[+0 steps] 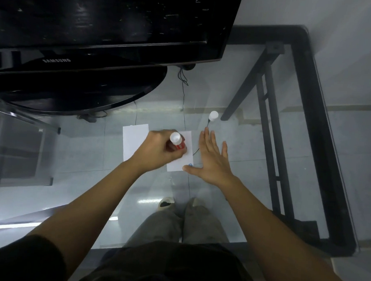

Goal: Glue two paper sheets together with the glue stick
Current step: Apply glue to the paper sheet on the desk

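The left hand [158, 148] grips the red glue stick [177, 142] upright on the right paper sheet [180, 161] — the right hand [211, 159], fingers spread flat, lies at its 3 o'clock, cap [213, 115] at 1 o'clock.

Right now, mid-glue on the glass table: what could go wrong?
1. The right hand pins only the edge of the right sheet, so it may slide on the glass table.
2. The left hand grips the glue stick near the left sheet; stray glue could smear it.
3. The cap stands loose and could roll away.
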